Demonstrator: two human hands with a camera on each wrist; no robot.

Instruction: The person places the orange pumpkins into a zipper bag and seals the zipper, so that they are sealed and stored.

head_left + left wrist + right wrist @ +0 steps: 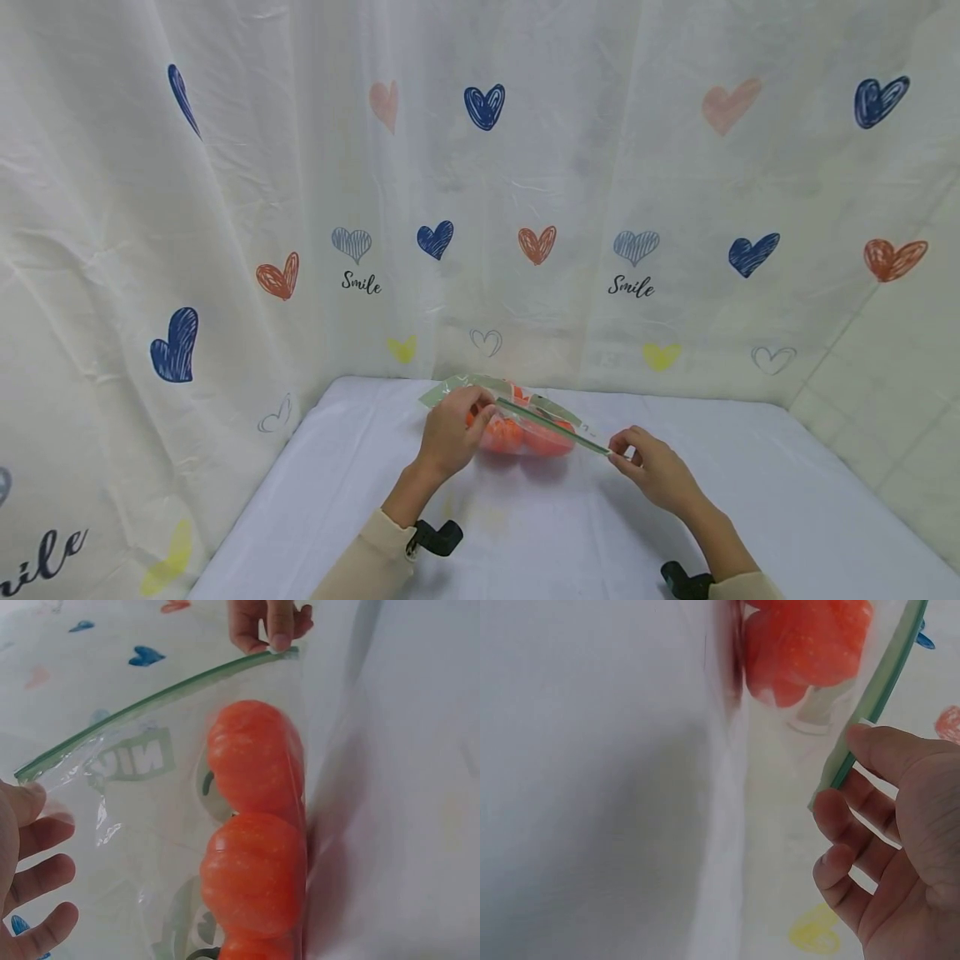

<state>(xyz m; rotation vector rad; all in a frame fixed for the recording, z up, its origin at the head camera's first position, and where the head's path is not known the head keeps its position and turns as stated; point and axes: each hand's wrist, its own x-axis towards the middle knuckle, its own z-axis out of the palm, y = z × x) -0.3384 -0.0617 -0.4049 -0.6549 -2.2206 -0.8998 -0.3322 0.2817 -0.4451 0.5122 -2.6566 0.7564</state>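
A clear zip bag [127, 832] with a green zip strip [551, 426] stands over the white table. Inside it are several ribbed orange toy pumpkins [253, 874], with dark green stems showing through the plastic. My left hand [452, 429] pinches the strip's left end between thumb and forefinger, its other fingers spread apart. At the opposite end, my right hand [656, 471] pinches the strip's corner with thumb and fingertips. The strip is stretched fairly straight between both hands, slanting down to the right in the head view. In the right wrist view, the bag's lower part hangs beside the thumb.
A white cloth covers the table [525, 533]. Behind and at the sides hangs a pale curtain [570, 183] printed with hearts and the word "Smile". Black camera mounts [438, 538] sit on both wrists.
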